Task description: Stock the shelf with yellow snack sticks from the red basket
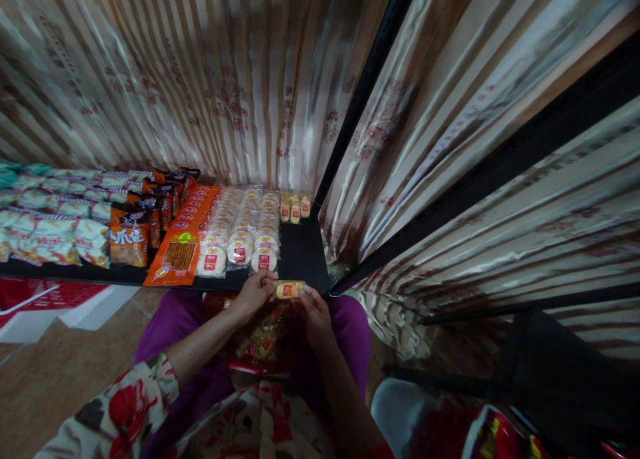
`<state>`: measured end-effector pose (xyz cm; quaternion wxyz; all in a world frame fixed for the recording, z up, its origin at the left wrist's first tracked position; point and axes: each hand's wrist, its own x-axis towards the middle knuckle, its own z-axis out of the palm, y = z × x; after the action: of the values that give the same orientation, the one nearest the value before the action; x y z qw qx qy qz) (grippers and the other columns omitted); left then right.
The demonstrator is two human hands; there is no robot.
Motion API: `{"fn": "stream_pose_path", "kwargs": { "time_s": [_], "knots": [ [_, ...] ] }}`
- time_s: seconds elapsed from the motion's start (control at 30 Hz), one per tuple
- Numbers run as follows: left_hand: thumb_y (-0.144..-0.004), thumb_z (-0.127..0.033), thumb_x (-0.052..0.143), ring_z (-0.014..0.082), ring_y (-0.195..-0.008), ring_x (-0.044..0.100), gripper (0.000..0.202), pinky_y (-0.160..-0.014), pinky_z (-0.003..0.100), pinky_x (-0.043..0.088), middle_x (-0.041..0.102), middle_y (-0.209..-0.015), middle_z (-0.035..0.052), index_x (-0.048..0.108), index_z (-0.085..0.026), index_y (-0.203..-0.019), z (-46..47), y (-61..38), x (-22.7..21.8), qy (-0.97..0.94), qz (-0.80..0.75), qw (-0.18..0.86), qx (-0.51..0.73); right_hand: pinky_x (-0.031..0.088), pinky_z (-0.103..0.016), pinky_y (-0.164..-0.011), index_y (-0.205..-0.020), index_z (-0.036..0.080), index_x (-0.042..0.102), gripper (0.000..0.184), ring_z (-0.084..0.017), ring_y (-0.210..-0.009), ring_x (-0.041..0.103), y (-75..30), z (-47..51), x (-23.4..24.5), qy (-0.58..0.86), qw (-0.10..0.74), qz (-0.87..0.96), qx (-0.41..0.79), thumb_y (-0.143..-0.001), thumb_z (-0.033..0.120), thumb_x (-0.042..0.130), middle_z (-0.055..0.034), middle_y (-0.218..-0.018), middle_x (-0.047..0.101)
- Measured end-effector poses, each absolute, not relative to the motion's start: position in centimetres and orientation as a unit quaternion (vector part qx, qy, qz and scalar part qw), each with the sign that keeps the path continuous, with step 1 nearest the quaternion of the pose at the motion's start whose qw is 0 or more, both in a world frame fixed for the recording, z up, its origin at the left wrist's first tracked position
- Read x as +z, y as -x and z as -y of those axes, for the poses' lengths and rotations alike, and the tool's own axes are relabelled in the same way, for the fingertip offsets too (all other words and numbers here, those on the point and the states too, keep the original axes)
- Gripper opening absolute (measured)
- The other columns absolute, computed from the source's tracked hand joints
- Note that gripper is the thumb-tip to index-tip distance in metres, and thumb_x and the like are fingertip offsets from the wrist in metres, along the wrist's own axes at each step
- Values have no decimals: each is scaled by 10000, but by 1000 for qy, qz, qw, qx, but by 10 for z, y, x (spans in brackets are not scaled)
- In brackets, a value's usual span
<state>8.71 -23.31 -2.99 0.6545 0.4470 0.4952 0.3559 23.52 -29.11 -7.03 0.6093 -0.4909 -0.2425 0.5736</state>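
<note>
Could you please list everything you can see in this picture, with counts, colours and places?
shelf: one, black, across the middle
pale packets: many, whitish, shelf's left end
dark bags: one row, orange-brown, right of the pale packets
flat packets: one overlapping row, orange, beside the dark bags
round cakes: three rows, white with red labels, mid-shelf
yellow packets: three, back of the shelf
striped cloth: brown and cream, behind and to the right
box: one, red and white, on the floor at left
open bag: one, red, on the lap
small packet: one, yellow, held at the shelf's front edge
left hand: grips the small packet
right hand: grips its other end
</note>
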Motion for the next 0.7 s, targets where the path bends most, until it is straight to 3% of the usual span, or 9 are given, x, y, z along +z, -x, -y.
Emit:
{"fn": "stream_pose_path", "kwargs": {
  "time_s": [0.13, 0.3, 0.47, 0.7],
  "knots": [
    [-607, -152, 538, 72, -543, 493, 256, -519, 189, 383, 536, -672, -56, 568, -148, -861, 237, -89, -36, -458, -490, 649, 360, 518, -281, -652, -982, 184, 625, 423, -154, -674, 643, -231, 280, -73, 495, 629, 210, 561, -670, 446, 738, -19, -831, 710],
    [-616, -101, 500, 87, -596, 517, 212, -584, 196, 395, 568, -681, -38, 577, -149, -808, 237, -93, -40, -487, -501, 626, 347, 503, -245, -607, -971, 178, 632, 436, -137, -667, 635, -232, 263, -75, 543, 631, 193, 520, -631, 432, 733, -21, -844, 704],
    [-658, -77, 480, 117, -670, 558, 201, -660, 219, 410, 617, -716, -10, 602, -143, -804, 233, -100, -40, -522, -510, 599, 331, 517, -268, -648, -967, 170, 630, 437, -163, -739, 645, -237, 244, -76, 579, 634, 232, 457, -617, 424, 692, -43, -882, 701],
    [-695, -121, 575, 88, -600, 489, 111, -617, 203, 389, 527, -651, -55, 522, -166, -781, 221, -122, -40, -528, -542, 554, 346, 510, -287, -701, -1065, 159, 585, 446, -156, -733, 625, -244, 220, -71, 607, 623, 322, 372, -713, 432, 597, -44, -857, 674]
  ]
}}
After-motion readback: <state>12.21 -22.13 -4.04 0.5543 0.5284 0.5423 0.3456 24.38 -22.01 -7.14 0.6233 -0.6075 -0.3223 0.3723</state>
